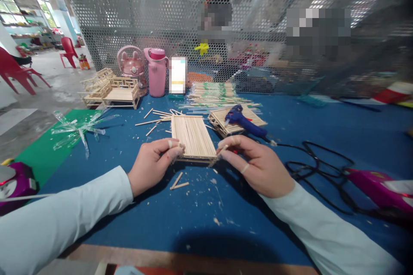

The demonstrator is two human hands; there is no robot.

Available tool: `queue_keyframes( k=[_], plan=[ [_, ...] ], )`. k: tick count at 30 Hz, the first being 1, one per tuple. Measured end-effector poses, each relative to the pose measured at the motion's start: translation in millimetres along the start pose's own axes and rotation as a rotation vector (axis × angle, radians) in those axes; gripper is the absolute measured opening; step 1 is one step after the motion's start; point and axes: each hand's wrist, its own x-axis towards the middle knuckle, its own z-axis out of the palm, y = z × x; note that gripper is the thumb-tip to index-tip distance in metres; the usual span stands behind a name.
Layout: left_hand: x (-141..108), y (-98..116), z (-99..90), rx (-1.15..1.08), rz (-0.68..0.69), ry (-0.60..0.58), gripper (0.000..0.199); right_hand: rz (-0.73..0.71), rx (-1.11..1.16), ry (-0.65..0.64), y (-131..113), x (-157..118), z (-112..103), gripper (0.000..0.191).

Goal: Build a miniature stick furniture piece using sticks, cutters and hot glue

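Observation:
A small wooden platform of side-by-side sticks [192, 137] lies in front of me, its near edge slightly raised on short pieces. My left hand [158, 161] has thumb and fingers closed at its near left corner. At the near right corner, my right hand [258, 165] pinches a short wooden stick [223, 149]. Tape or bandage wraps show on fingers of both hands. Just behind to the right, a blue glue gun [241, 121] rests on a second stick platform [258, 116]. Two short sticks [180, 184] lie on the blue table in front of the platform.
Loose sticks [158, 116] and bundled sticks [213, 90] lie behind. Finished-looking miniature wooden furniture [121, 93] stands back left, near a pink bottle [157, 73]. Clear plastic strips [82, 129] lie left. A black cable [318, 159] coils at right. A perforated metal screen [129, 13] closes the back.

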Motion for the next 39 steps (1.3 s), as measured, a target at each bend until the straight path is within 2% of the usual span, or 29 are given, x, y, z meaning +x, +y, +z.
queue_keyframes(
  k=[4,6,12,17,19,21,24,26,31,36,39],
  plan=[
    [-0.1,0.2,-0.4,0.002,0.006,-0.006,0.023,0.006,0.153,0.207,-0.7,-2.3,0.5,0.001],
    [0.0,0.6,-0.6,0.005,0.004,-0.003,0.023,0.003,0.212,0.246,-0.5,-2.7,1.4,0.0],
    [0.5,0.8,0.3,-0.004,-0.012,-0.007,0.022,-0.001,0.153,0.127,0.7,-2.2,4.4,0.005],
    [-2.0,-1.6,-0.3,-0.118,-0.011,-0.003,0.027,-0.013,0.105,0.096,1.4,-2.7,4.0,0.007],
    [-3.1,-3.7,-1.2,-0.192,0.018,0.037,0.038,-0.009,0.105,0.091,2.4,-3.4,3.5,0.007],
    [-3.1,-6.5,-2.1,-0.224,0.031,0.128,0.045,-0.006,0.106,0.088,3.4,-4.1,3.0,0.006],
    [-0.3,-11.0,-3.6,-0.201,-0.042,0.274,0.046,-0.003,0.102,0.083,4.0,-4.5,2.6,0.006],
    [2.5,-13.8,-4.5,-0.202,-0.135,0.316,0.047,-0.002,0.095,0.081,3.7,-4.2,2.2,0.006],
    [8.2,-18.2,-6.1,-0.241,-0.322,0.309,0.045,0.005,0.091,0.077,2.0,-3.4,1.5,0.005],
    [10.6,-17.1,-6.4,-0.233,-0.37,0.298,0.041,0.009,0.127,0.085,0.4,-4.1,1.1,0.005],
    [11.1,-18.9,-5.4,-0.241,-0.378,0.306,0.03,0.022,0.206,0.091,1.9,-2.6,0.4,0.007]
  ],
)
